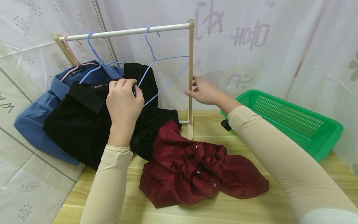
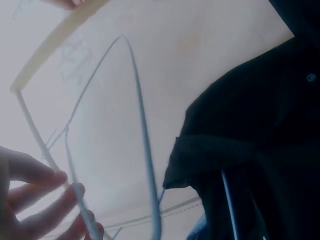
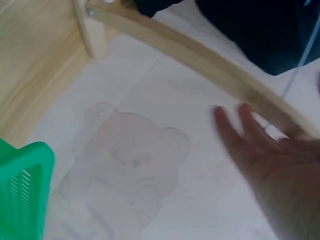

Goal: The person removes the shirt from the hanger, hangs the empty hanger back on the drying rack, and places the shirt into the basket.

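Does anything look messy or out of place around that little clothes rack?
Mainly the dark red shirt: it lies crumpled on the table, while the blue shirt and black shirt hang from the rack. One blue hanger, at the left hand, looks bare. I see nothing spilled or damaged.

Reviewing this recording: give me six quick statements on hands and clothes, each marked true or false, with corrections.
1. The left hand pinches a bare blue hanger. True.
2. The red shirt lies on the table. True.
3. The right hand rests on the red shirt. False: it is at the rack's post.
4. The blue shirt hangs from a pink hanger. True.
5. The black shirt lies in the basket. False: it hangs from another blue hanger.
6. The basket is white. False: it is green.
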A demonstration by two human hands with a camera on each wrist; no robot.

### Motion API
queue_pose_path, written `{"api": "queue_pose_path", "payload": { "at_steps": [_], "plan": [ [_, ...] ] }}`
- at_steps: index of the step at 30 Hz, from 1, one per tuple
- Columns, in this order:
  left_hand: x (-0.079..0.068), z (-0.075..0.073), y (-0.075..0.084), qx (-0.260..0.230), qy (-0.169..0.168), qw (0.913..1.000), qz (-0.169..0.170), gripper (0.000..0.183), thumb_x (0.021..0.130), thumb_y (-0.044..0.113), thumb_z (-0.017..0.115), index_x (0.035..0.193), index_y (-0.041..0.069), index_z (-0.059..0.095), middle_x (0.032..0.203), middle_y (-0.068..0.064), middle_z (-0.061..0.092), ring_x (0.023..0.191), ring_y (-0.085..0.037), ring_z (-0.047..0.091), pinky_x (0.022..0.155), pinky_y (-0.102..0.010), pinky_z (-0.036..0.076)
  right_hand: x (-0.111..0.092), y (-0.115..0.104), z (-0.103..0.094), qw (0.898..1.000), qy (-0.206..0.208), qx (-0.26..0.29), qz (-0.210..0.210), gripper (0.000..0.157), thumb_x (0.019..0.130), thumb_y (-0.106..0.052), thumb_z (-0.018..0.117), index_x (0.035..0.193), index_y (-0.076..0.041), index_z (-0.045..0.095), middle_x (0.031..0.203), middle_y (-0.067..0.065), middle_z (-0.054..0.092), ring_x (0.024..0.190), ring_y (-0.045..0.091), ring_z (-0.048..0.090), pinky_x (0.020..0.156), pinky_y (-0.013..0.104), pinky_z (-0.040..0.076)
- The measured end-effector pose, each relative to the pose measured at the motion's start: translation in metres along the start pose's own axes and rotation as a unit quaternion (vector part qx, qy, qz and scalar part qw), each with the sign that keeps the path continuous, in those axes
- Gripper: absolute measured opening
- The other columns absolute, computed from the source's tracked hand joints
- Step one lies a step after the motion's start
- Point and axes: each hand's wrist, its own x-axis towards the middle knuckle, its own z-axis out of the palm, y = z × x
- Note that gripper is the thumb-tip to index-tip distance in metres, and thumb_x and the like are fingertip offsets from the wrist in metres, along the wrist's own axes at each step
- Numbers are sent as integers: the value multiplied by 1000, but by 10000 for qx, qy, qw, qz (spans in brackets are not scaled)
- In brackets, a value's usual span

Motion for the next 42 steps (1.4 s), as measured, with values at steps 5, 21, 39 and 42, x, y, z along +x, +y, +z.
{"api": "queue_pose_path", "payload": {
  "at_steps": [5,21,39,42],
  "plan": [
    [-15,-6,18,-830,-7,9934,794,24,103,11,60,110,0,80,115,-18,77,112,-38,64,94,-51,59,-26,-6,-5,9971,-668,-325,163,89,111,-47,50,169,3,3,171,29,30,150,42,50,124,57,40],
    [-64,-7,32,-1437,-2871,9357,1466,35,102,28,71,133,12,72,138,-8,67,134,-29,58,108,-50,55,-131,-29,11,9898,-1159,-827,52,90,106,-55,58,172,-13,14,174,28,20,155,49,38,123,67,35],
    [-151,43,-1,161,-6249,7696,1304,138,63,79,88,171,38,13,180,-9,14,163,-42,26,122,-72,32,-223,34,100,9736,-1747,-1226,806,123,84,-72,77,173,-24,8,169,44,6,126,71,54,98,71,52],
    [-163,44,-1,239,-6288,7644,1404,142,64,73,93,172,34,9,179,-12,18,159,-43,35,119,-70,37,-230,39,110,9740,-1652,-1227,946,126,82,-76,77,173,-22,7,170,43,6,123,66,60,99,68,54]
  ]
}}
